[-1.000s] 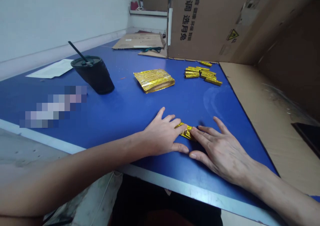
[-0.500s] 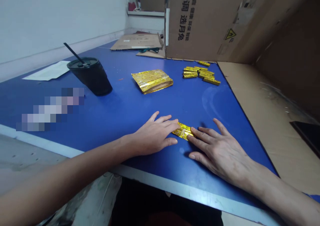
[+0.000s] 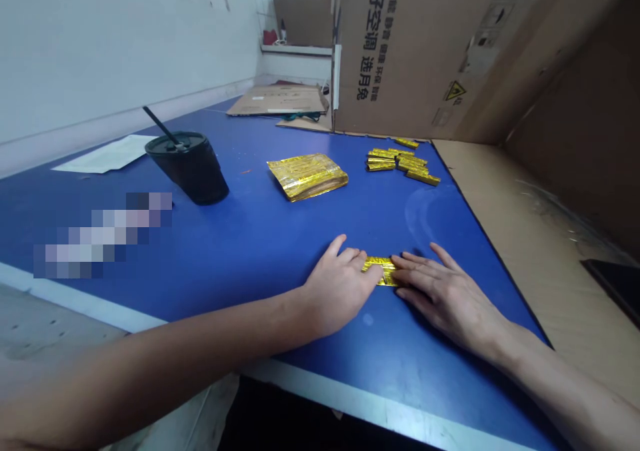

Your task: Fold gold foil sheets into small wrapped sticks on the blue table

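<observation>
A small folded piece of gold foil paper (image 3: 381, 268) lies on the blue table (image 3: 260, 238) near its front edge. My left hand (image 3: 343, 284) lies flat beside it, fingertips pressing its left end. My right hand (image 3: 443, 294) lies flat on the other side, fingers stretched over its right end. Both hands are spread, neither gripping. Farther back lies a flat stack of gold foil sheets (image 3: 307, 176), and at the back right a group of several folded gold pieces (image 3: 403, 160).
A black lidded cup with a straw (image 3: 190, 166) stands at the left. White paper (image 3: 107, 153) lies at the far left. A big cardboard box (image 3: 415, 51) stands at the back; flat cardboard (image 3: 525, 231) covers the right side. A blurred patch (image 3: 103, 234) lies left.
The gold piece now looks narrower between my fingers. Both hands have closed in on it, the left thumb tucked nearer. The view has tilted a little upward.
</observation>
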Available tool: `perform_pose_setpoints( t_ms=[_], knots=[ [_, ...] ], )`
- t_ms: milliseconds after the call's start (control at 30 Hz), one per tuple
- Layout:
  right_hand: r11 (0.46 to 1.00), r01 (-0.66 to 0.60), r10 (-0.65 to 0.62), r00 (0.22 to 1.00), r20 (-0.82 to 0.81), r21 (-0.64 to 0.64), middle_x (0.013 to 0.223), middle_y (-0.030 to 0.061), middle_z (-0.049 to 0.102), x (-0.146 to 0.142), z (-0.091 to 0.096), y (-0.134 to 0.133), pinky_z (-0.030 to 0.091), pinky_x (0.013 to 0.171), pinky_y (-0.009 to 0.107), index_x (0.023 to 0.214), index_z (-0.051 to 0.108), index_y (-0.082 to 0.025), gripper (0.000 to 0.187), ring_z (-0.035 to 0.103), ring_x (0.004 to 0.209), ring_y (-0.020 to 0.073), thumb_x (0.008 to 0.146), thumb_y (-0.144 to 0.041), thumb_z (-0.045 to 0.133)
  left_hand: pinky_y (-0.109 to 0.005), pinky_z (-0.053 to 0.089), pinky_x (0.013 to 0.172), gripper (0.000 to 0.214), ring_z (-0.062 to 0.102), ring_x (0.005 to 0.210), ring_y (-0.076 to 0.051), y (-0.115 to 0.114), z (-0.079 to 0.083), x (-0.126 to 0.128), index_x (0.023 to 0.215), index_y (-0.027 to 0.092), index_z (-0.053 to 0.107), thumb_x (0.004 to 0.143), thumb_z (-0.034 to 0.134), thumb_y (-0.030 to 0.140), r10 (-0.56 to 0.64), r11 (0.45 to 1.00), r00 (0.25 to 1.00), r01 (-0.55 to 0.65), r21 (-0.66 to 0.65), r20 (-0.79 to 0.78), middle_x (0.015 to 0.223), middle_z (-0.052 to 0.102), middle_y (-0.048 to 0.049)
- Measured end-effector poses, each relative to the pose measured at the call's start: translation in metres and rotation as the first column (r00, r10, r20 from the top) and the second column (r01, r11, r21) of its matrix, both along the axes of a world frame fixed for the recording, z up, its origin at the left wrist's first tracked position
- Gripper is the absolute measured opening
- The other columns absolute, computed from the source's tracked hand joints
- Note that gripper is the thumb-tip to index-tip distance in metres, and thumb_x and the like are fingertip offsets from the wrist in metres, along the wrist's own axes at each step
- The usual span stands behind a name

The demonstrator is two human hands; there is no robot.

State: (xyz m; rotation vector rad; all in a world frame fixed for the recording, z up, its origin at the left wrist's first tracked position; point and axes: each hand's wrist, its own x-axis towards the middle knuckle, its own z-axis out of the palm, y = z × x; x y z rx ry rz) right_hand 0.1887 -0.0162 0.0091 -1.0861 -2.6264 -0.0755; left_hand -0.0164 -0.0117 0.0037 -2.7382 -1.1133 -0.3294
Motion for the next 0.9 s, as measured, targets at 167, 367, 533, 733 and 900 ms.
perform_pose_setpoints(
  t_ms=[167, 367, 533, 733, 900],
  knots=[
    [1.000, -0.004, 0.003, 1.000, -0.017, -0.017, 0.110, 0.0046, 0.063, 0.0023, -0.0028, 0.0055, 0.030, 0.098, 0.049, 0.099, 0.061, -0.023, 0.020, 0.056, 0.103, 0.0192, 0.085, -0.022, 0.046, -0.044, 0.025, 0.095, 0.011, 0.056, 0.090, -0.019, 0.0048, 0.0013, 0.0018, 0.088, 0.017, 0.055, 0.084, 0.045, 0.020, -0.011, 0.999, 0.999, 0.012, 0.030, -0.042, 0.097, 0.063, -0.0069],
    [0.999, 0.008, -0.010, 0.999, -0.037, -0.045, 0.108, 0.0058, 0.063, 0.0001, -0.0011, 0.0067, 0.031, 0.096, 0.048, 0.096, 0.062, -0.023, 0.019, 0.057, 0.097, 0.0189, 0.085, -0.024, 0.047, -0.043, 0.027, 0.094, 0.011, 0.058, 0.087, -0.021, 0.0053, 0.0039, 0.0039, 0.086, 0.013, 0.055, 0.082, 0.046, 0.017, -0.045, 0.996, 0.992, 0.053, 0.067, -0.114, 0.090, 0.064, -0.0106],
    [0.998, 0.008, -0.011, 0.999, -0.050, -0.059, 0.108, 0.0060, 0.062, -0.0004, 0.0000, 0.0065, 0.032, 0.096, 0.049, 0.096, 0.061, -0.022, 0.017, 0.057, 0.098, 0.0198, 0.083, -0.024, 0.050, -0.042, 0.029, 0.093, 0.014, 0.058, 0.086, -0.022, 0.0042, 0.0071, 0.0069, 0.086, 0.010, 0.055, 0.080, 0.043, 0.011, -0.021, 0.999, 0.995, 0.025, 0.037, -0.099, 0.088, 0.064, -0.0119],
    [0.995, 0.044, -0.059, 0.984, -0.167, -0.092, 0.102, 0.0046, 0.065, -0.0011, -0.0068, 0.0095, 0.032, 0.098, 0.047, 0.098, 0.056, -0.021, 0.016, 0.059, 0.095, 0.0170, 0.084, -0.018, 0.048, -0.041, 0.030, 0.092, 0.014, 0.058, 0.073, -0.020, 0.0054, 0.0099, 0.0075, 0.086, 0.012, 0.052, 0.082, 0.039, 0.010, 0.051, 0.999, 0.999, -0.051, -0.018, -0.010, 0.073, 0.062, -0.0056],
    [0.988, 0.036, -0.067, 0.976, -0.208, -0.150, 0.096, 0.0063, 0.064, -0.0049, -0.0055, 0.0114, 0.044, 0.083, 0.041, 0.083, 0.057, -0.020, 0.015, 0.058, 0.086, 0.0182, 0.086, -0.016, 0.043, -0.041, 0.029, 0.093, 0.012, 0.058, 0.078, -0.020, 0.0061, 0.0066, 0.0061, 0.086, 0.012, 0.053, 0.083, 0.042, 0.013, 0.039, 0.999, 0.999, -0.039, -0.012, -0.003, 0.077, 0.063, -0.0059]
  ],
)
